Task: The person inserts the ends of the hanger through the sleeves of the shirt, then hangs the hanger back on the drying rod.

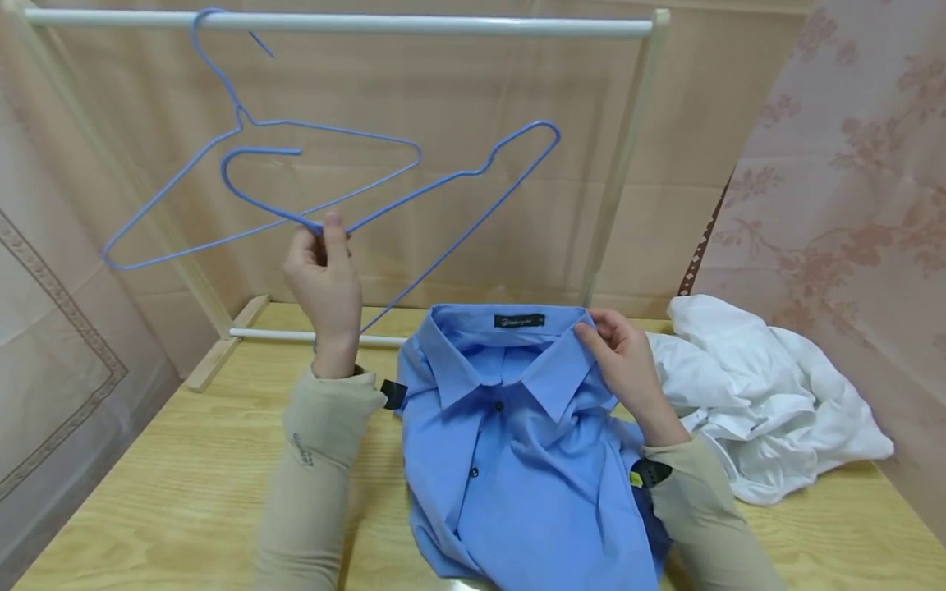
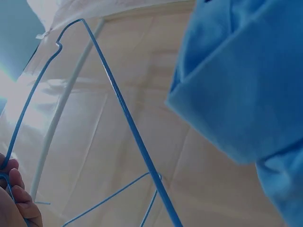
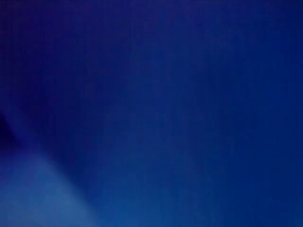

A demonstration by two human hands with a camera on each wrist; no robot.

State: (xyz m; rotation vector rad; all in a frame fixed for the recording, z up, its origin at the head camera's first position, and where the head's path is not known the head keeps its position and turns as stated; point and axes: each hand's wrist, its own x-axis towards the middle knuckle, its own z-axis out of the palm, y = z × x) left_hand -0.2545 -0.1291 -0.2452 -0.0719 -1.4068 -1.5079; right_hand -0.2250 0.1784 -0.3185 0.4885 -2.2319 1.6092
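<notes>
Left hand (image 1: 325,287): fingers pinched blue wire hanger (image 1: 406,199). Right hand (image 1: 630,373): fingers pinched blue button-up shirt (image 1: 532,476) by collar, above desk (image 1: 177,484) centre. One-sided grip probably risked collar slumping.

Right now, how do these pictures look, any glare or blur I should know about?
Head view: bright, the light-blue buttoned cloth shirt fairly crisp; left wrist view: white glare at the left edge, the held thin blue wire hanger distinct, the nearby shirt softer; right wrist view: dark blue blur, nothing identifiable.
</notes>
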